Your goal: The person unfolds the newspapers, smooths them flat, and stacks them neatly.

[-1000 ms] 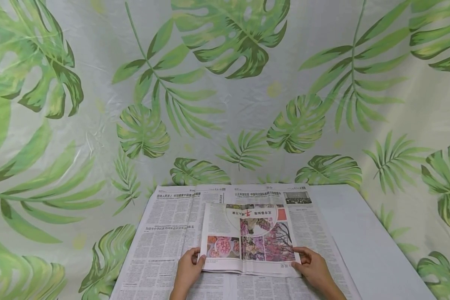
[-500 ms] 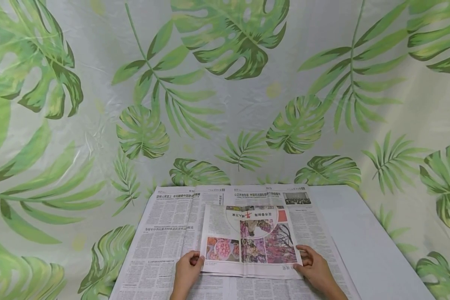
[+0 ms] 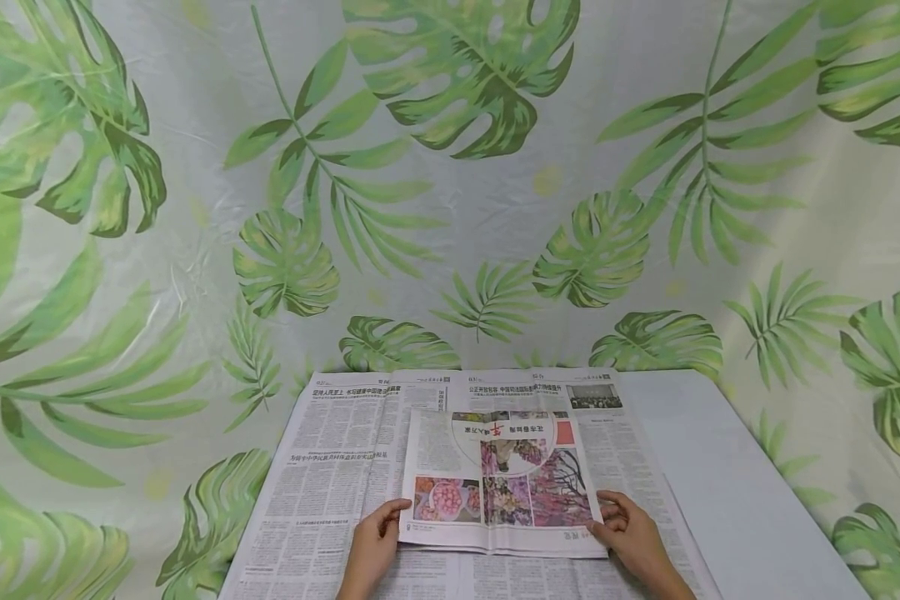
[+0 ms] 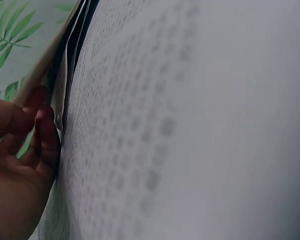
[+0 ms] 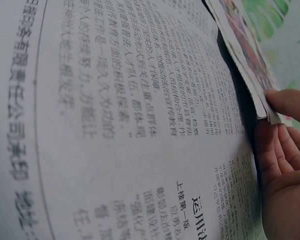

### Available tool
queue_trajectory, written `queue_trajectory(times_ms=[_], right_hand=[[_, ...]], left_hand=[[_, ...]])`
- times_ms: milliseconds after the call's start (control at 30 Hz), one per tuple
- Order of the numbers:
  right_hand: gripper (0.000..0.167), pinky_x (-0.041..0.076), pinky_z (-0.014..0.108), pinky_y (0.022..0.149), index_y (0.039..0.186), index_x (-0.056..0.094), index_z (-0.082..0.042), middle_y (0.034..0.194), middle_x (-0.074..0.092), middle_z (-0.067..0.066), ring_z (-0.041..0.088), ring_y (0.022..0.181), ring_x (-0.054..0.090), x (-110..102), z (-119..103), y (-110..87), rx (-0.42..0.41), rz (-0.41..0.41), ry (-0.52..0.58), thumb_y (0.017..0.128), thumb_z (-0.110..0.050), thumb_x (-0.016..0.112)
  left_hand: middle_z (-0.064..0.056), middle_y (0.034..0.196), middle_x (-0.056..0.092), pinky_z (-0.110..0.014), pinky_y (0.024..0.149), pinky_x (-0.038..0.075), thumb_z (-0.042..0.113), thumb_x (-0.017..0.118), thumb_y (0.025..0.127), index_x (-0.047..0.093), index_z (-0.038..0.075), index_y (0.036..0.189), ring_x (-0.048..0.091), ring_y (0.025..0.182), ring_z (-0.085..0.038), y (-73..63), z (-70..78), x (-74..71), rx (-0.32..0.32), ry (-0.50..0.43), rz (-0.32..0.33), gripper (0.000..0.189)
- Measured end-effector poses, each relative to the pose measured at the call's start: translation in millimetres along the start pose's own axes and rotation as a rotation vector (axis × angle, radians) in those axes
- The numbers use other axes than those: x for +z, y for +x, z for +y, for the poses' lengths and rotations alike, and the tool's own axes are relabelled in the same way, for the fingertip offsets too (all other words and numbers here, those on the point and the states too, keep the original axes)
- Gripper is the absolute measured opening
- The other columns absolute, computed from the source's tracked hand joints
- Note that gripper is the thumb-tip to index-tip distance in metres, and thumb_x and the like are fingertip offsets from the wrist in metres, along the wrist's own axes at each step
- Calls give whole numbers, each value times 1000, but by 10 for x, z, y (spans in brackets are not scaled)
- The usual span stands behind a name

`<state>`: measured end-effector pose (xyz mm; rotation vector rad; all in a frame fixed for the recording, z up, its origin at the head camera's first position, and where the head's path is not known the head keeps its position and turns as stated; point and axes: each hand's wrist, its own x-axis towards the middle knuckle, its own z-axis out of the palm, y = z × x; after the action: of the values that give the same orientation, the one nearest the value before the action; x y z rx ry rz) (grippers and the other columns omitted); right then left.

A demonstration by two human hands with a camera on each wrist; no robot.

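Note:
A folded newspaper (image 3: 450, 500) with colour photos of flowers and fruit lies over spread newspaper sheets, its print upside down in the head view. My left hand (image 3: 375, 537) pinches its lower left edge; in the left wrist view, the thumb and curled fingers of the left hand (image 4: 25, 145) meet at the edge of the layers. On the opposite side, my right hand (image 3: 632, 533) grips the lower right edge. The right wrist view has the thumb of the right hand (image 5: 287, 155) on top of the folded newspaper (image 5: 245, 55), with the fingers underneath.
Spread newspaper sheets (image 3: 322, 500) cover the left and middle of the white table (image 3: 727, 483). The table's bare white strip shows on the right. Behind stands a curtain (image 3: 487, 225) printed with green leaves.
The folded newspaper has come slightly nearer the person, with both hands at its sides. My left fingertips have shifted a little along its left edge.

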<state>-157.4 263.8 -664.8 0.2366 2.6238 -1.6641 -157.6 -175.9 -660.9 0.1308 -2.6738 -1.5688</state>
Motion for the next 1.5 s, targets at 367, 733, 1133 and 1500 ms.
queue_trajectory(times_ms=[367, 733, 1133, 1500], right_hand=[[58, 48, 21, 57, 135, 58, 4, 93, 67, 10, 5, 63, 54, -24, 17, 5, 25, -13, 62, 82, 1, 81], [58, 50, 21, 58, 136, 57, 7, 94, 69, 11, 5, 64, 58, -48, 36, 24, 11, -34, 77, 84, -1, 81], [44, 52, 23, 64, 132, 63, -1, 106, 70, 10, 6, 72, 61, -51, 34, 20, 51, 18, -9, 94, -21, 76], [34, 56, 29, 55, 129, 62, 7, 102, 67, 17, 10, 64, 64, -34, 72, 4, -45, 75, 146, 97, -2, 67]], left_hand=[[2, 92, 68, -22, 61, 50, 5, 68, 95, 75, 24, 121, 59, 71, -9, 34, -40, -39, 39, -12, -93, 33], [6, 119, 67, -20, 74, 54, 6, 74, 91, 77, 31, 111, 61, 90, -6, 127, 4, -34, 132, 91, -30, 32], [0, 142, 63, -56, 115, 41, 1, 76, 87, 79, 35, 97, 52, 139, -32, 107, 17, -24, 224, 97, 103, 35], [9, 124, 73, -35, 116, 39, 1, 78, 88, 78, 29, 101, 60, 134, -25, 103, 59, -25, 286, -10, 199, 31]])
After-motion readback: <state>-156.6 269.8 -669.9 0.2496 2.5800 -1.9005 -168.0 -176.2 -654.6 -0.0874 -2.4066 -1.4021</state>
